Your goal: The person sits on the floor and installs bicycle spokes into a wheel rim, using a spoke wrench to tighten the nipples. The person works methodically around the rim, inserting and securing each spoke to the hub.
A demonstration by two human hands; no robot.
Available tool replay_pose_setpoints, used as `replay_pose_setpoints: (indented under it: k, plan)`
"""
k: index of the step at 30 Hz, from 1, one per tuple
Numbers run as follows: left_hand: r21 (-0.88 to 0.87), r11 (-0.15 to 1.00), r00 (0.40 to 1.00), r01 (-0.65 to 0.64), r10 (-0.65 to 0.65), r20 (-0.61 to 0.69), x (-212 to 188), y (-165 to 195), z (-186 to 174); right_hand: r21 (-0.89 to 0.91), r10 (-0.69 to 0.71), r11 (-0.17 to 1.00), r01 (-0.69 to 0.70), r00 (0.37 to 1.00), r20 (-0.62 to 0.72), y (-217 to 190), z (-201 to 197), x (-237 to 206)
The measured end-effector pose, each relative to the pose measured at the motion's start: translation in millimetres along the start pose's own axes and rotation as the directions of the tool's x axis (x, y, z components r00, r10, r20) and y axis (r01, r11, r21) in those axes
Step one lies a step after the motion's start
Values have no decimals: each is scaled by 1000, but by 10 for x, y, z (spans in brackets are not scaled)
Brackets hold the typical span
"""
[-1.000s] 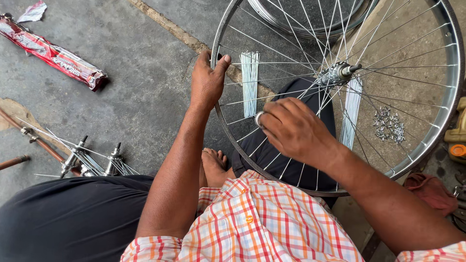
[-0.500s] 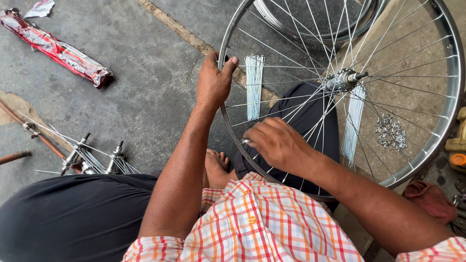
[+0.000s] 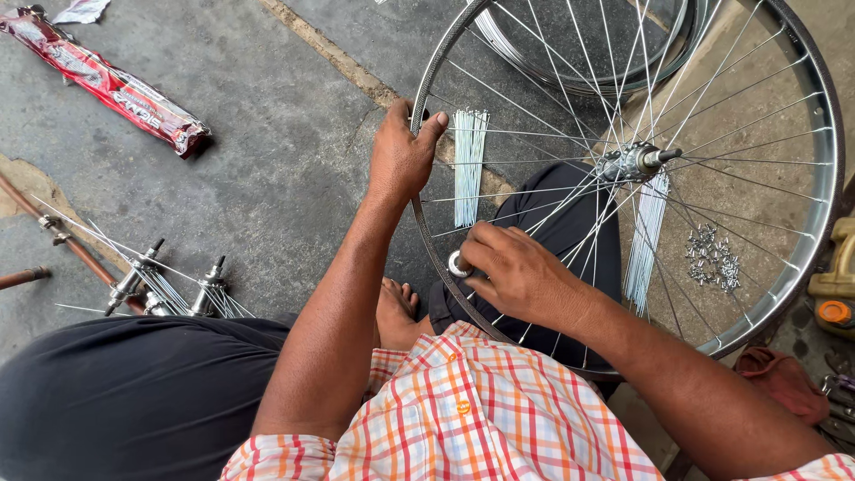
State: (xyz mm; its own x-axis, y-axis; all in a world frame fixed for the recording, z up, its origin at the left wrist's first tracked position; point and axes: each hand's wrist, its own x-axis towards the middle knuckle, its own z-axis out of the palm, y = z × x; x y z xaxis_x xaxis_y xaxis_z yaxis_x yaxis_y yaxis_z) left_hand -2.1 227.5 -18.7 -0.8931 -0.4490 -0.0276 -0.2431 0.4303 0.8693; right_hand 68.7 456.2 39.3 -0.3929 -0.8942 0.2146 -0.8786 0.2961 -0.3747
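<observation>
Far left, red packet (image 3: 111,86); hands (image 3: 403,160) grip wheel rim (image 3: 426,71).

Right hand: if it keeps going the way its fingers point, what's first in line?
The right hand points left, toward the rim. Its fingertips already pinch a small round tool against that rim, so the rim comes first. Depth is hard to judge.

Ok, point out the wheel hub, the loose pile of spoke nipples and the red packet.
wheel hub (image 3: 634,162), head view, on its metal body.
pile of spoke nipples (image 3: 712,258), head view, middle of the heap.
red packet (image 3: 111,87), head view, mid-length.
</observation>
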Motion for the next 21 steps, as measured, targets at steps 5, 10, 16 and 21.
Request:
replay_pose_setpoints:
  k: [5, 10, 16, 21]
  plan:
    - [-20, 999, 1000, -27, 27, -14, 18, 16, 20, -190, 99, 978, -88, 994, 51, -14, 139, 131]
    - [-44, 998, 999, -33, 32, -27, 5, 8, -19, -79, 37, 996, -33, 998, 47, -22, 49, 90]
    - [-9, 999, 999, -40, 40, -16, -14, 7, 14, -92, 26, 995, -32, 997, -66, -22, 60, 69]
    - [-20, 1000, 1000, 0, 0, 15, -10, 20, -4, -170, 84, 983, -67, 992, 95, -53, 102, 135]
